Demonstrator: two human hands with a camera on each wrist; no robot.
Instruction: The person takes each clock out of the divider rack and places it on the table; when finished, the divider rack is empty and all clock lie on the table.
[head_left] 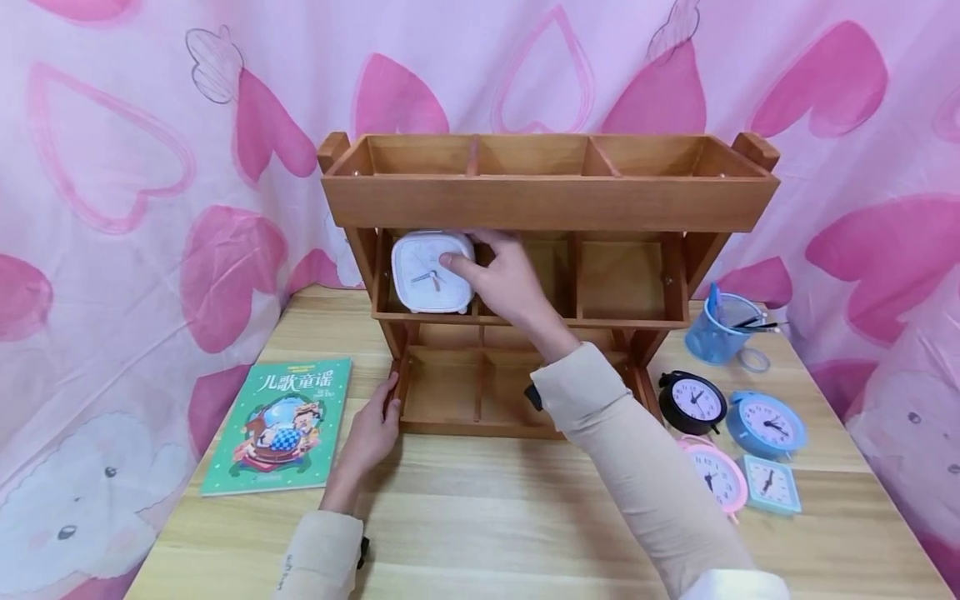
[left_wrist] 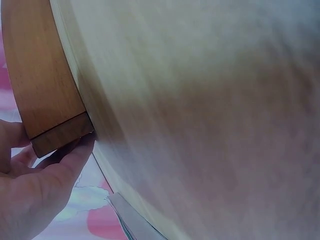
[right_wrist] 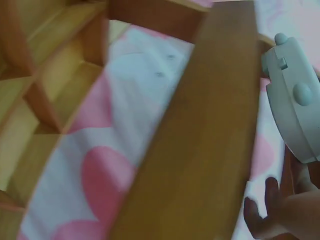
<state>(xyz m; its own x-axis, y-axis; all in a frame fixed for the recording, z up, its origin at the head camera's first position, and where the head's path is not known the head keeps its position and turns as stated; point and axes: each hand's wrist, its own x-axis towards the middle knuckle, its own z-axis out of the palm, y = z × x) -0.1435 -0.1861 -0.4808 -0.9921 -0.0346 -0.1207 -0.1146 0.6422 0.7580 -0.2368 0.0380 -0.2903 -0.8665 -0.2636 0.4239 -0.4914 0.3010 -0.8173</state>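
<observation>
A white square alarm clock (head_left: 423, 275) faces forward at the left compartment of the middle tier of a brown wooden shelf (head_left: 551, 204). My right hand (head_left: 506, 275) holds it from its right side, thumb across the face and the other fingers out of sight behind it. The right wrist view has the clock (right_wrist: 295, 100) side-on, with two small feet and the fingers (right_wrist: 272, 210) below. Low on the left, my left hand (head_left: 375, 429) grips the shelf's bottom left end. Close up in the left wrist view, its fingers (left_wrist: 65, 167) wrap that wooden end (left_wrist: 62, 132).
Right of the shelf stand a black clock (head_left: 692, 403), a blue clock (head_left: 768, 425), a pink clock (head_left: 716, 475) and a mint square clock (head_left: 771, 483). Behind them is a blue pen cup (head_left: 716, 337). A green book (head_left: 281, 425) lies at left. A heart-patterned curtain (head_left: 480, 67) hangs behind.
</observation>
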